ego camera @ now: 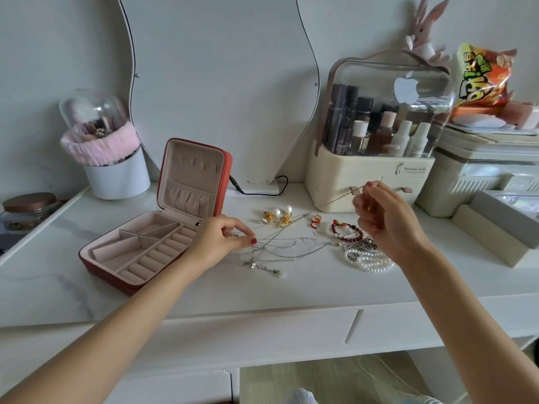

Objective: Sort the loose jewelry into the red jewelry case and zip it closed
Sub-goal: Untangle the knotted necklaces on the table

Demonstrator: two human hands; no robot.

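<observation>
On the white vanity top, tangled silver chains (277, 246) lie just right of the open, empty red jewelry case (151, 246). Left hand (221, 239) pinches one chain at the tangle; right hand (382, 217), raised, pinches its other end (344, 196) taut. Pearl earrings (278, 217), rings (316, 221), bead bracelets (348, 231) nearby — pulling harder likely tightens knots or drags neighbours along.
</observation>
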